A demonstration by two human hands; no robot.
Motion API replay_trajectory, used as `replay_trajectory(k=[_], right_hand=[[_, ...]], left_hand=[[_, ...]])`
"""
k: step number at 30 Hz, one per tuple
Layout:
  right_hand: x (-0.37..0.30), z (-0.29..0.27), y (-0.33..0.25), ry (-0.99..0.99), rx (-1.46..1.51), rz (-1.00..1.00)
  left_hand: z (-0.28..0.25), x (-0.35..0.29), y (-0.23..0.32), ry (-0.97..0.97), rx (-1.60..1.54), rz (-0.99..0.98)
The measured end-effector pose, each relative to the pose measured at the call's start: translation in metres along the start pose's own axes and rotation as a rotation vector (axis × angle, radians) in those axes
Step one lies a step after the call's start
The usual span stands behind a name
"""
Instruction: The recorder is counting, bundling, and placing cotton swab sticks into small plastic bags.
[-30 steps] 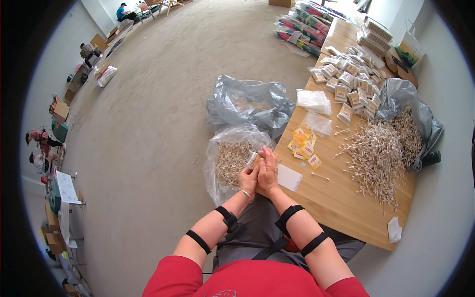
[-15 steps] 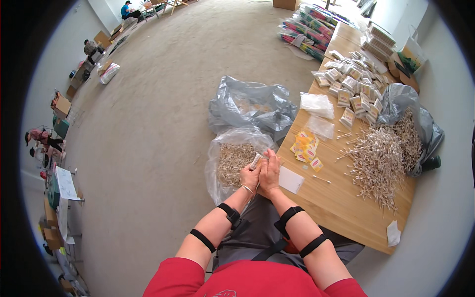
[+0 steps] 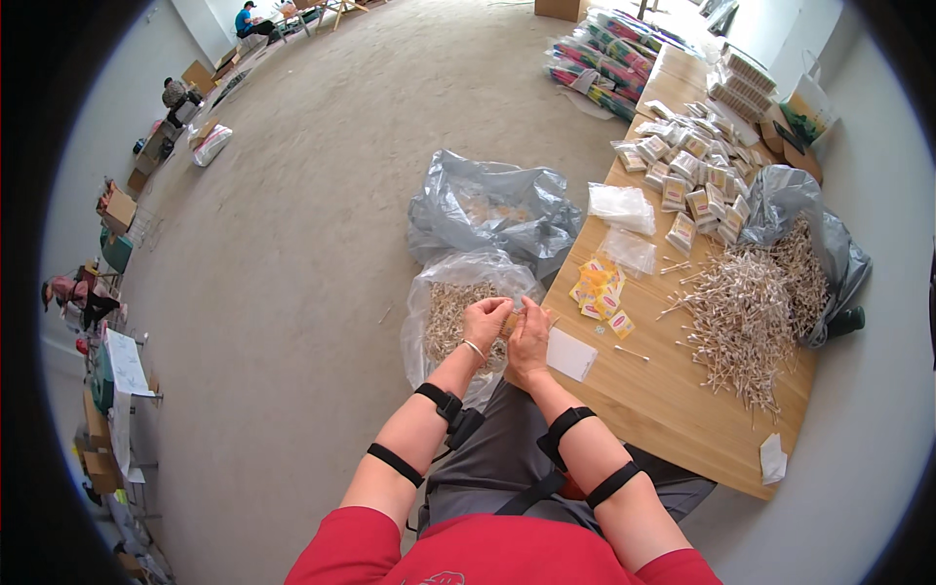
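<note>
Over the edge of a clear plastic bag (image 3: 417,336) of loose cotton swabs, my two hands meet in front of my lap. My left hand (image 3: 484,324) is closed, fingertips pinching one side of a small bundle of cotton swabs (image 3: 510,323). My right hand (image 3: 527,343) closes round the other side, thumb and fingers upright. The fingers cover much of the bundle. To the right of my right hand, a white card (image 3: 571,354) lies at the table's near left edge, with small yellow printed cards (image 3: 600,288) beyond it.
On the wooden table (image 3: 673,409) are a heap of cotton swabs (image 3: 751,312), empty clear bags (image 3: 621,208) and many filled packets (image 3: 687,166). A grey plastic bag (image 3: 492,210) stands on the floor beyond the clear one. Other people sit far left.
My left hand has shifted slightly left and up and turned its fingers over the bundle. The bundle's white tips, visible before, no longer face up; its sticks show between both hands.
</note>
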State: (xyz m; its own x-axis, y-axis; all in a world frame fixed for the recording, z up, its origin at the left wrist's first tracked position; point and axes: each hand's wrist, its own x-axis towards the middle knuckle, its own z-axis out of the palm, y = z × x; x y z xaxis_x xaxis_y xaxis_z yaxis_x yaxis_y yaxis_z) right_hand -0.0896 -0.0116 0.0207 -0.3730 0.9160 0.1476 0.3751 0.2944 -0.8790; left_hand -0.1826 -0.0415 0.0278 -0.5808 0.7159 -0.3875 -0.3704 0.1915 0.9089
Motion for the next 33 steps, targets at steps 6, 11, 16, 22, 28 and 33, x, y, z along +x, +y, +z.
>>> replay_trajectory(k=[6,11,16,22,28,33], right_hand=[[0.0,0.002,0.003,0.054,-0.026,-0.053],[0.001,0.002,0.008,0.003,-0.032,-0.032],[-0.001,0.003,0.002,0.016,-0.015,-0.022],[0.002,0.002,-0.003,0.086,0.02,0.032],[0.004,0.001,-0.005,0.13,0.026,0.055],[0.004,0.005,-0.002,0.18,-0.02,-0.002]], left_hand=[[0.014,-0.007,-0.008,0.024,-0.031,0.008],[0.006,-0.015,-0.018,-0.024,-0.205,-0.093],[-0.003,-0.032,-0.035,-0.081,-0.392,-0.059],[0.003,-0.034,-0.042,-0.01,-0.347,-0.017],[-0.012,-0.025,-0.022,-0.209,-0.093,0.033],[-0.007,-0.001,-0.013,-0.067,-0.134,-0.007]])
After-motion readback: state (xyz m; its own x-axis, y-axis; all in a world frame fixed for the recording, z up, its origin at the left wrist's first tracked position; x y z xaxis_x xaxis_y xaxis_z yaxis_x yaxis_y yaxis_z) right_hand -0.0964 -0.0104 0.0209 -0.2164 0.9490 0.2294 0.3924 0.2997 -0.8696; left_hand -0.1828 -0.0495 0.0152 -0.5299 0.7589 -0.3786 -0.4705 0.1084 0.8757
